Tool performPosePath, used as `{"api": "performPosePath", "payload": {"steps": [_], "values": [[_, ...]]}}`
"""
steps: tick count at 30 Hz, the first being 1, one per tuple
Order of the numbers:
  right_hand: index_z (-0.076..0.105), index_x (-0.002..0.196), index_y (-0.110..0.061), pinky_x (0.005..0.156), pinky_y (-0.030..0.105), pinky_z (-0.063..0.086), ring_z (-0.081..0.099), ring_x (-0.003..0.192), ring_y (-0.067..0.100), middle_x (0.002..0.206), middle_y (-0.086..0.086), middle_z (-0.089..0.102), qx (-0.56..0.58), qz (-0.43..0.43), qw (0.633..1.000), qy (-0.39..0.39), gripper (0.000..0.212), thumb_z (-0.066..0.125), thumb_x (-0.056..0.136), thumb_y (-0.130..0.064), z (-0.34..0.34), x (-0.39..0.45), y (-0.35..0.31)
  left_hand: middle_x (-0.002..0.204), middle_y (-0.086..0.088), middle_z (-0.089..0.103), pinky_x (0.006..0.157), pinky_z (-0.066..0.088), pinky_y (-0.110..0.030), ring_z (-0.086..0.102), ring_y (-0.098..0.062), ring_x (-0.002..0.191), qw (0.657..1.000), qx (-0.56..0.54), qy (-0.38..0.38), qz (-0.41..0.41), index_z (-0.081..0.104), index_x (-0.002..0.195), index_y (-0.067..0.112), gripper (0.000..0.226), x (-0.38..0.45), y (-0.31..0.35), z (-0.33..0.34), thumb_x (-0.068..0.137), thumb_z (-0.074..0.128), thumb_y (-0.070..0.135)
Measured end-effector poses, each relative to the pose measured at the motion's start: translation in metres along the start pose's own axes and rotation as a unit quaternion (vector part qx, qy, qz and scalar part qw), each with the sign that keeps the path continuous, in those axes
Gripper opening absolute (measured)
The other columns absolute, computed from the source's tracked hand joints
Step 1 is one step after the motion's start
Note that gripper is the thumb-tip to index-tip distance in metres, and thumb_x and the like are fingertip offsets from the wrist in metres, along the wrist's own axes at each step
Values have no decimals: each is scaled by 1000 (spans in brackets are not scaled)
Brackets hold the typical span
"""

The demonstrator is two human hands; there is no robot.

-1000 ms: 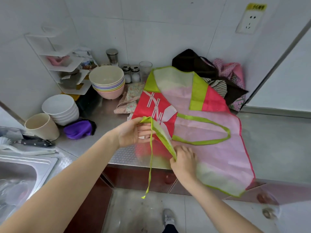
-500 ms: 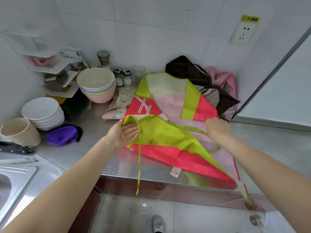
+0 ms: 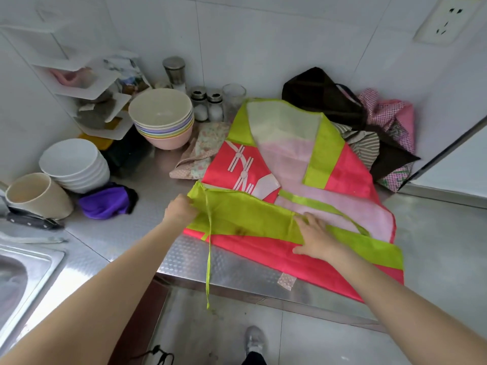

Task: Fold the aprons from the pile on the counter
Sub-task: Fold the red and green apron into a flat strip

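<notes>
Both forearms are bare to the frame's edge, no sleeves, and the left hand (image 3: 180, 212) and right hand (image 3: 317, 239) wear no gloves. One grey-white sneaker (image 3: 254, 341) shows below, under what may be a dark trouser hem.

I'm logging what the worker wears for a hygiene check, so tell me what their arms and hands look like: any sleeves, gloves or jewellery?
Both forearms are bare up to the frame edge, with no sleeve showing. The left hand and the right hand wear no gloves, and no ring, watch or bracelet shows on either hand or wrist. No markings are visible either.
</notes>
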State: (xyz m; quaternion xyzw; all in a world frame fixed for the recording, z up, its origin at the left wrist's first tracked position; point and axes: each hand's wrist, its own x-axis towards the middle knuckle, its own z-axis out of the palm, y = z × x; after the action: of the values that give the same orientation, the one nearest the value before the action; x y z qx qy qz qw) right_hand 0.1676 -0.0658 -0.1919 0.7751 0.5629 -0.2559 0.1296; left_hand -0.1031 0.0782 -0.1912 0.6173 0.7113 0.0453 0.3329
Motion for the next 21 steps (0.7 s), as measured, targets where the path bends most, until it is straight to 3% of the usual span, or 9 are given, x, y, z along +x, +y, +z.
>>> {"api": "performPosePath", "payload": {"steps": [2, 4, 7, 10, 13, 15, 17, 19, 21], "values": [[5, 150, -26, 113, 52, 23, -3, 144, 33, 157, 4, -8, 4, -8, 999, -39, 99, 72, 78, -36, 8, 2, 5, 120, -16, 60, 87, 43, -32, 56, -32, 110, 999, -36, -1, 29, 55, 117, 7, 32, 0, -6, 3, 85, 56, 6], [5, 150, -28, 113, 52, 23, -5, 144, 32, 157, 2, -10, -2, -15, 999, -42, 101, 74, 77, -35, 9, 1, 11, 103, -20, 65, 75, 46, -33, 61, -29, 81, 994, -96, -31, 50, 56, 94, 12, 16, 1, -10, 4, 82, 60, 2], [9, 150, -27, 113, 50, 25, -1, 144, 29, 157, 0, -7, -12, -19, 998, -50, 104, 78, 72, -27, 6, -4, 29, 73, -14, 59, 64, 51, -34, 55, -19, 50, 984, -140, -98, 42, 48, 83, 11, 20, -1, -11, 4, 81, 62, -3], [22, 145, -24, 106, 43, 37, 16, 141, 27, 154, 2, 8, -62, -9, 995, -75, 96, 79, 69, -11, -5, -15, 49, 67, -9, 61, 57, 56, -22, 61, -10, 48, 966, -105, -236, 25, 54, 79, 10, 14, -13, -9, 4, 84, 62, -1], [41, 134, -20, 94, 39, 45, 42, 127, 26, 139, 3, 37, -204, 2, 976, -77, 60, 65, 80, -9, -22, -21, 35, 68, -9, 68, 72, 58, -25, 68, -13, 64, 931, -70, -357, 19, 57, 82, 8, 10, -28, -10, 7, 85, 63, 1], [49, 128, -14, 96, 39, 43, 46, 125, 28, 133, 6, 49, -234, -40, 971, -9, 41, 56, 88, -12, -30, -17, 2, 75, -13, 68, 73, 59, -28, 69, -13, 63, 937, -68, -343, 14, 57, 82, 8, 11, -30, -10, 14, 83, 66, 1], [45, 131, -12, 97, 39, 42, 45, 124, 29, 132, 9, 49, -151, -141, 976, 64, 44, 55, 88, -14, -28, 0, -39, 76, -13, 67, 67, 59, -27, 67, -10, 54, 948, -70, -309, 6, 56, 83, 8, 11, -31, -10, 21, 84, 67, 4], [33, 139, -11, 100, 40, 38, 41, 126, 30, 136, 11, 45, -61, -218, 972, 67, 58, 57, 85, -10, -23, 11, -80, 76, -13, 67, 63, 58, -25, 66, -9, 51, 953, -75, -294, 1, 56, 84, 7, 12, -33, -8, 23, 84, 68, 10], [33, 139, -10, 102, 40, 37, 39, 126, 30, 137, 11, 43, -49, -247, 966, 59, 59, 56, 85, -5, -14, 24, -112, 73, -11, 68, 63, 58, -24, 65, -7, 50, 960, -67, -273, 8, 58, 84, 6, 14, -33, -10, 23, 84, 68, 15]]}}
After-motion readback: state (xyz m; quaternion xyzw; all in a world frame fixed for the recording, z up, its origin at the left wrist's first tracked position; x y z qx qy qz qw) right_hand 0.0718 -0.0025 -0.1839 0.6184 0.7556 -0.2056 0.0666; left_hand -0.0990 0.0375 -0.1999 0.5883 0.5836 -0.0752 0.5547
